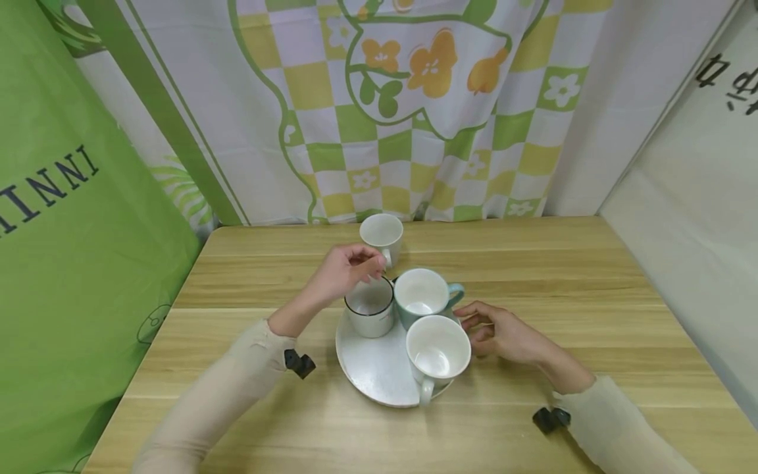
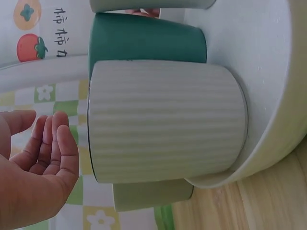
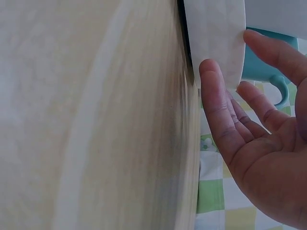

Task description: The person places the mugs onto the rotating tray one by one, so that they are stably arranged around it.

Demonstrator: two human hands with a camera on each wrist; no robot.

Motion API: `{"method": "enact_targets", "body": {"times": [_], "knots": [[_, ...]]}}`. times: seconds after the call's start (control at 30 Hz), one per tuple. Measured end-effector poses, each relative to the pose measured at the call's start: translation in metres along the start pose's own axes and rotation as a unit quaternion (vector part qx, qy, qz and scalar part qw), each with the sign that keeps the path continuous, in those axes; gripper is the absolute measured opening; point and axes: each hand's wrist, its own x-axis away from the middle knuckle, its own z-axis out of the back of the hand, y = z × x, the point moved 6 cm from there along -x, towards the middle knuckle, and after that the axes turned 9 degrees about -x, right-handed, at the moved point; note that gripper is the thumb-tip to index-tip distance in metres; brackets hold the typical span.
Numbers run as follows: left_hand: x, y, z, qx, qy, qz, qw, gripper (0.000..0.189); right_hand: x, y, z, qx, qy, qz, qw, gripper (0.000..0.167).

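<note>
White and round, the tray (image 1: pixel 379 382) sits on the desk (image 1: pixel 266 421) in front of the person, carrying three mugs, all upright. The dark-rimmed mug (image 1: pixel 373 324), ribbed outside, stands at the tray's far left. Just right of it is the teal mug (image 1: pixel 422 293), white inside, its handle (image 1: pixel 456 294) pointing right. The white mug (image 1: pixel 438 349) is nearest the person, at the tray's right side, with its handle turned toward the person. The near left part of the tray is bare.

The left hand (image 1: pixel 349 266) is over the far edge of the dark-rimmed mug, fingers loosely bent and grasping nothing; the left wrist view shows a gap between it and that mug. The right hand (image 1: pixel 500 332) is at the tray's right edge, thumb and fingers spread, clasping nothing; its fingertips lie against the tray's side or just beside it, which of the two I cannot tell.

Beyond the tray, a pale back mug (image 1: pixel 381 230) stands on the desk itself, handle toward the person.

Both sleeves (image 1: pixel 219 395) are cream, each with a small black clip (image 1: pixel 299 363) near the wrist. A checked curtain (image 1: pixel 426 145) with flowers and fruit hangs behind the desk, with green cloth (image 1: pixel 77 276) to the left and white cloth (image 1: pixel 687 204) to the right.
</note>
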Motion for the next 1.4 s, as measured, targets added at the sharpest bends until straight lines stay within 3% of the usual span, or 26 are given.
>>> {"method": "enact_targets", "body": {"times": [0.67,1.03,1.4], "knots": [[-0.034,-0.029,0.005,-0.029,0.019,0.039,0.9986,0.022,0.001,0.000,0.000,-0.009,0.003,-0.007,0.9999,0.060],[-0.047,-0.052,0.002,-0.023,0.018,0.051,0.9983,0.024,0.001,-0.001,-0.001,-0.011,0.004,-0.008,0.9999,0.060],[-0.054,-0.061,-0.002,-0.030,0.008,0.070,0.9971,0.021,0.001,-0.002,-0.001,-0.011,0.003,-0.003,0.9999,0.060]]}}
